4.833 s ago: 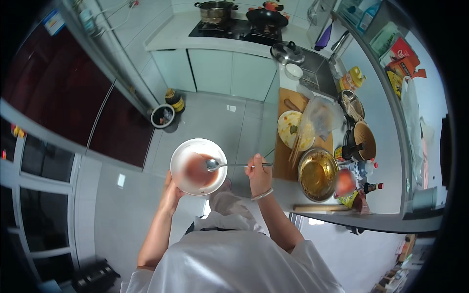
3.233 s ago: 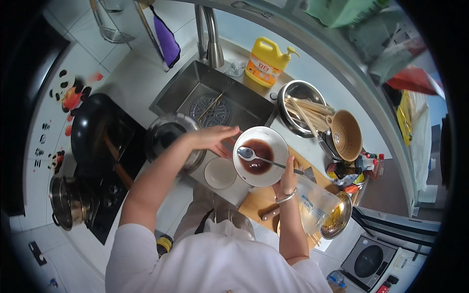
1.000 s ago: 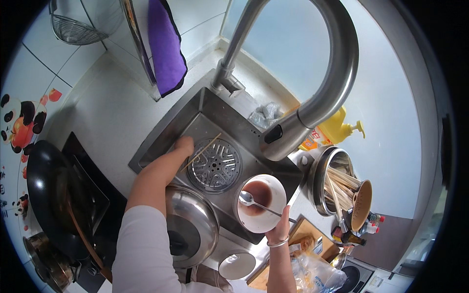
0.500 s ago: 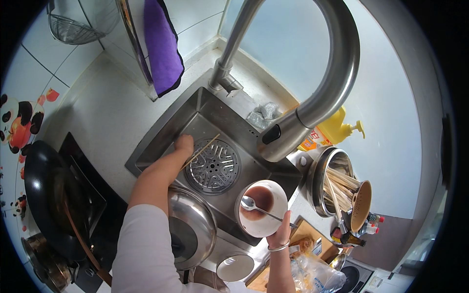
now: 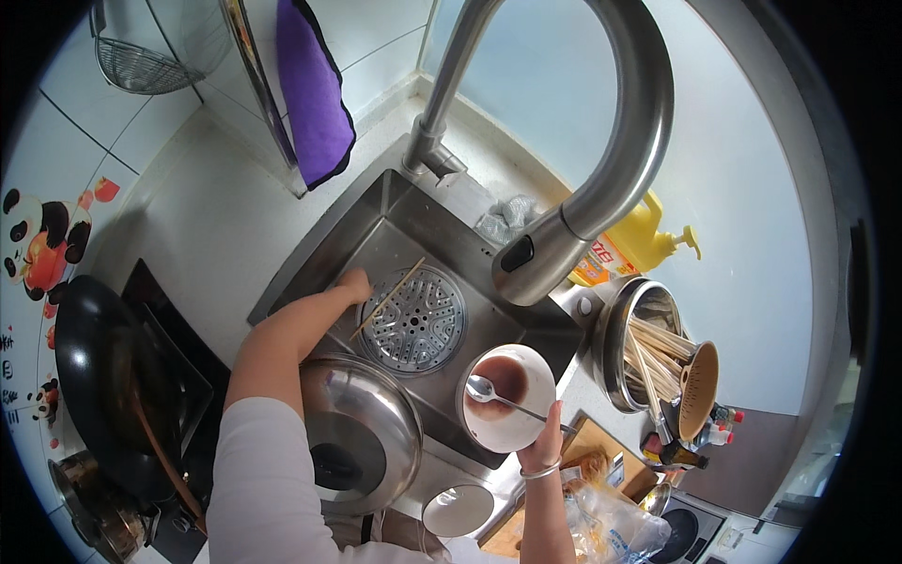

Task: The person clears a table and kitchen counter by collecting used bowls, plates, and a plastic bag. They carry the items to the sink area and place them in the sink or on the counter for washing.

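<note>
- Head view: we list one white bowl (image 5: 515,434), above the right part of the sink (image 5: 402,209), its side grasped by the right hand (image 5: 540,453); mouth upward, presumably to keep the reddish-brown liquid (image 5: 505,378) in.
- Spoon (image 5: 482,388): bowl end in the liquid, handle across the rim beside the thumb, which perhaps steadies it.
- Left hand (image 5: 353,286): low in the sink; fingers hidden, so we cannot tell whether it grips anything.
- Thin stick (image 5: 388,299): across the perforated disc (image 5: 413,320).
- Domed lid (image 5: 399,432): at the sink's edge, knob up, probably for easy lifting.
</note>
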Demonstrator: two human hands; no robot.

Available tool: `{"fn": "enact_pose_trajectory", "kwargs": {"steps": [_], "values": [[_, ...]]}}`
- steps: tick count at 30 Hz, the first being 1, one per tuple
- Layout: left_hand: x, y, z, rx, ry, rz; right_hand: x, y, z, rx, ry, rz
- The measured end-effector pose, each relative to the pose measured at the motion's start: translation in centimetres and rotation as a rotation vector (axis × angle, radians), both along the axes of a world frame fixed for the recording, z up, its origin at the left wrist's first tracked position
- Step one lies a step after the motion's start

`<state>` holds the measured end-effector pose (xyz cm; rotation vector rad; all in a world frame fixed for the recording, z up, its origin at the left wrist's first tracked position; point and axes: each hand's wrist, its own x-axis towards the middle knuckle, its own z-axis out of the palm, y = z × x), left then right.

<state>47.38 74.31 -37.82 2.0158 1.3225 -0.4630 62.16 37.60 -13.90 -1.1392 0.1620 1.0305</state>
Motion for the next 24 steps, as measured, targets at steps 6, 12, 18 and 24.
{"fn": "enact_pose_trajectory", "kwargs": {"steps": [6,12,18,24], "values": [[-0.1,0.5,-5.0,-0.289,-0.380,0.269,0.3,-0.1,0.4,-0.032,0.001,-0.023],[1.0,0.2,-1.4,-0.390,-0.461,0.346,0.9,-1.3,0.3,-0.048,-0.038,-0.038],[-0.5,1.0,1.0,-0.526,-0.545,0.414,1.4,-1.4,1.8,0.003,-0.056,-0.017],[-0.8,0.4,8.7,-0.743,-0.781,0.455,1.9,-2.4,3.2,-0.011,-0.063,-0.073]]}}
